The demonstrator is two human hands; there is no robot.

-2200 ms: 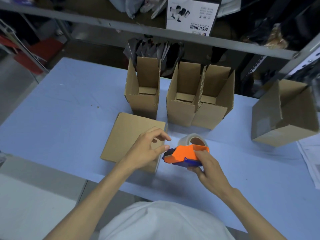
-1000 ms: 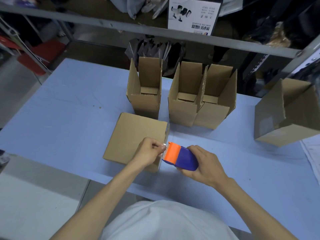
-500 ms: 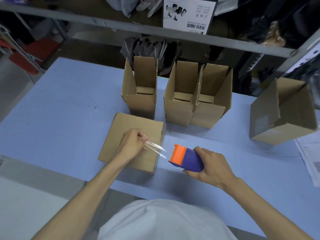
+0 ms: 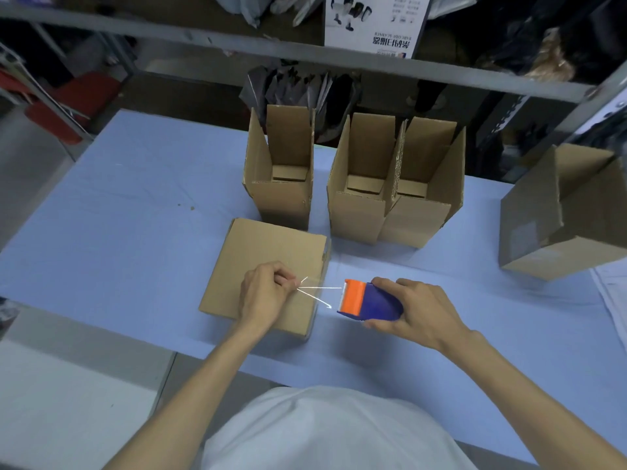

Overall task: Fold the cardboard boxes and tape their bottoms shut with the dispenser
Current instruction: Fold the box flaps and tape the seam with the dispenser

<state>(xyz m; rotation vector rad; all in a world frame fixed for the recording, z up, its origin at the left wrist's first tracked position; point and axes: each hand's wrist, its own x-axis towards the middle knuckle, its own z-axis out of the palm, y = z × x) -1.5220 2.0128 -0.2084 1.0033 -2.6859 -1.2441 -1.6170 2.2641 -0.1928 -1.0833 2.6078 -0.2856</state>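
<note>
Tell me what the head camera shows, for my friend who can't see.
A person's left hand pinches clear tape pulled from an orange and blue dispenser gripped by the right hand, over a cardboard box on a blue table. Three open boxes stand behind.

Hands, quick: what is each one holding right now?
Left hand: closed, pinching the free end of the clear tape.
Right hand: closed around the orange and blue tape dispenser.
</note>
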